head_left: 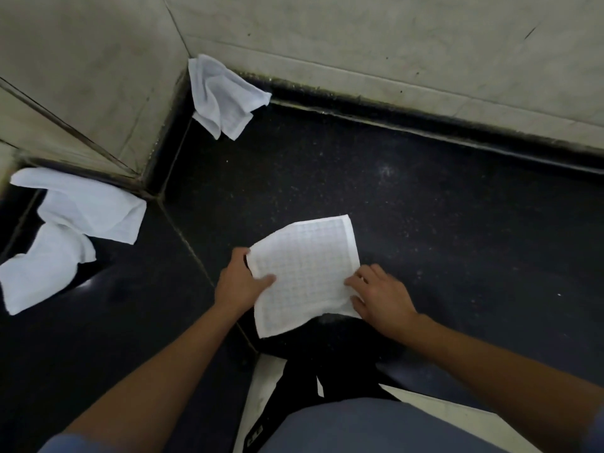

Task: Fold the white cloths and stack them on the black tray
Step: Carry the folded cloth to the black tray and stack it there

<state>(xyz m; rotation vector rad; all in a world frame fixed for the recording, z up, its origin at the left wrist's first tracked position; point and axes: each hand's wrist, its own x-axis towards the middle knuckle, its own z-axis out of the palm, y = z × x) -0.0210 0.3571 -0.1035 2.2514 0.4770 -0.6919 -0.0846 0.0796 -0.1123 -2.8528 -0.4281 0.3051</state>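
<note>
On my feed the person's two hands hold one white checked cloth [304, 273] over the near part of the dark speckled surface [425, 207]. The cloth is spread open as a rough square, with a faint grid pattern facing up. Its far corner points away toward the wall [392, 44], and its near corner reaches toward the surface's front edge.

The left hand [242, 282] pinches the cloth's left edge. I see the thumb lying on top of the fabric and the fingers tucked out of sight behind it. The right hand [382, 295] grips the right edge near the lower corner, with its fingers curled onto the cloth. A shadow sits under the near edge between the hands, so that part looks raised off the surface.

Two more white cloths lie unfolded and well apart from the held one. The corner cloth [222, 96] is crumpled at the back, where the wall meets a pale pillar [81, 76], and it leans partly up against both. The left cloth [65, 233] sprawls in a long rumpled heap at the far left, beside the foot of the pillar. By its lower end I see a glossy black patch [93, 284], and I cannot tell whether that is the tray.

A blue garment [376, 426] on the person fills the bottom of the view.
</note>
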